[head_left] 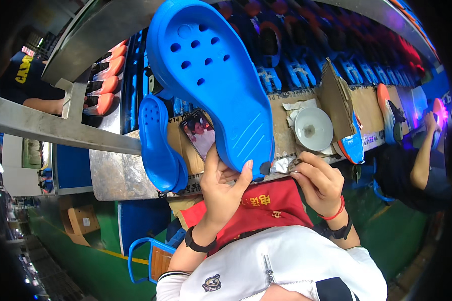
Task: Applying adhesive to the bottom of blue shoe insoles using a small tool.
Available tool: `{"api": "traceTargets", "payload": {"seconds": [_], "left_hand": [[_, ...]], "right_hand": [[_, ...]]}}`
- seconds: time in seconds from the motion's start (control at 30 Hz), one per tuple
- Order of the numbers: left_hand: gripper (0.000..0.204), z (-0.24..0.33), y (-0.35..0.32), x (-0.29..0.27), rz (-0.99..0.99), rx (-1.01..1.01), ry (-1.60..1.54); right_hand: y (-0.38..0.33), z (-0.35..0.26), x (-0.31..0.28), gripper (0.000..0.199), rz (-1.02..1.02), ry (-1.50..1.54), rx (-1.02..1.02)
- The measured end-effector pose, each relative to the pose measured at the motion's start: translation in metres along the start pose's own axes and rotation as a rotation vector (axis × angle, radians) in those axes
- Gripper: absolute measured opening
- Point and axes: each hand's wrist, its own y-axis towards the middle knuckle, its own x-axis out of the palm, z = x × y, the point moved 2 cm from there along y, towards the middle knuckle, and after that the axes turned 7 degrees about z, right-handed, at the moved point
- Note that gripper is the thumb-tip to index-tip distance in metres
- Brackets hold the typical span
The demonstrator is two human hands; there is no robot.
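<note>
A large blue shoe sole (238, 103) with several round holes near its wide end is tilted up over the bench's front edge. My left hand (223, 188) is closed around its narrow lower end, thumb on the upper face. A small black piece (262, 169) shows at that end. Beside it, my right hand (319, 183) pinches a crumpled white scrap of cloth or paper (280, 166), close to the black piece; whether the two touch I cannot tell. To the left, another blue sole (154, 143) lies on the bench, apparently stacked on one more.
A white bowl (314, 129) rests on crumpled paper beside a cardboard flap (335, 100). Behind the held sole lies a phone (200, 134). Orange-and-black shoes (104, 103) and blue racks surround the bench. A metal rail (60, 125) runs at left; a co-worker's arm (423, 155) is at right.
</note>
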Motion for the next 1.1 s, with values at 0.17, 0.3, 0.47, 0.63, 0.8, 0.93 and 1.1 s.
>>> {"api": "traceTargets", "payload": {"seconds": [0.17, 0.3, 0.47, 0.63, 0.8, 0.93, 1.1], "left_hand": [[0.061, 0.000, -0.003, 0.001, 0.011, 0.094, 0.103], [0.060, -0.002, -0.005, 0.001, 0.023, 0.152, 0.146], [0.060, -0.004, -0.005, 0.000, 0.016, 0.210, 0.187], [0.060, 0.000, -0.005, 0.003, -0.011, 0.190, 0.178], [0.058, 0.001, -0.005, 0.003, -0.021, 0.191, 0.171], [0.058, 0.002, -0.006, 0.004, -0.039, 0.216, 0.187], [0.057, 0.004, -0.006, 0.005, -0.052, 0.237, 0.199]], "right_hand": [[0.002, -0.004, 0.006, 0.020, -0.003, -0.020, -0.040], [0.005, -0.008, 0.009, 0.020, -0.034, -0.027, -0.071], [0.003, -0.005, 0.010, 0.018, -0.082, 0.049, -0.028], [0.001, -0.005, 0.011, 0.018, -0.053, 0.041, 0.006], [0.000, -0.003, 0.012, 0.018, -0.026, -0.009, 0.007], [0.000, -0.002, 0.011, 0.018, -0.012, -0.057, 0.011], [-0.001, -0.002, 0.009, 0.018, 0.009, -0.071, 0.014]]}}
